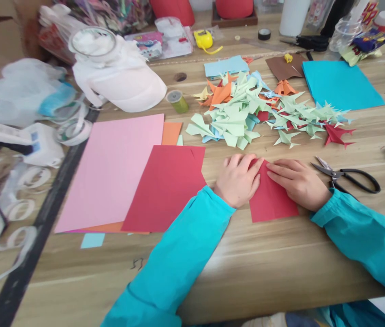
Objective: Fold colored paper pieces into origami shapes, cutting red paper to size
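Note:
A small red paper [271,200] lies partly folded on the wooden table [264,263] in front of me. My left hand [237,179] rests on its upper left corner, fingers curled together and pressing the fold. My right hand [298,181] lies flat on its upper right edge, fingers stretched toward the left hand. Both arms wear teal sleeves.
Black scissors [349,175] lie just right of my right hand. A pile of folded paper cranes [257,113], mostly green, sits beyond the hands. Red [165,188] and pink [114,168] sheets lie to the left, a blue sheet [340,84] far right. Tape rolls [73,131] clutter the left edge.

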